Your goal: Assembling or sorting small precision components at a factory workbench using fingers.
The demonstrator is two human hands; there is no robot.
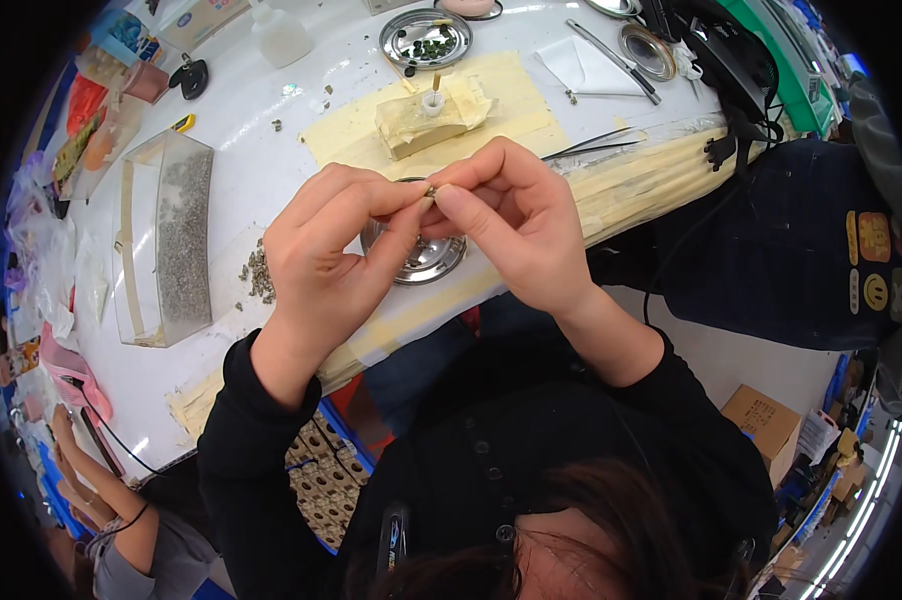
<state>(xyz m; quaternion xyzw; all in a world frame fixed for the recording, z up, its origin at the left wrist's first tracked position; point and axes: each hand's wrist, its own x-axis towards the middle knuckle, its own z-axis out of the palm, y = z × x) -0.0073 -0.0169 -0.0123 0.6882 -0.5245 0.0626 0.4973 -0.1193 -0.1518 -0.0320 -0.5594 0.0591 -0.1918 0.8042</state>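
My left hand [336, 245] and my right hand [519, 225] meet over the table's near edge, thumbs and forefingers pinched together. Between the fingertips shows a tiny brownish metallic piece [431, 193]; it is too small to name. Just beneath the hands rests a round shiny metal dish [439, 264], partly covered by them. A loose heap of small grey metallic pieces [260, 274] lies to the left of my left hand. Beyond the hands, a block wrapped in cream tape [406, 138] carries a small white cup [432, 104] with a thin stick in it.
At left stands a clear box [183, 235] containing many small grey pieces. Farther back is a metal plate [451, 50] with dark green bits. Black tweezers [596, 146] lie to the right, near a silver pen-like tool [611, 60]. Another person's arm [101, 455] shows at lower left.
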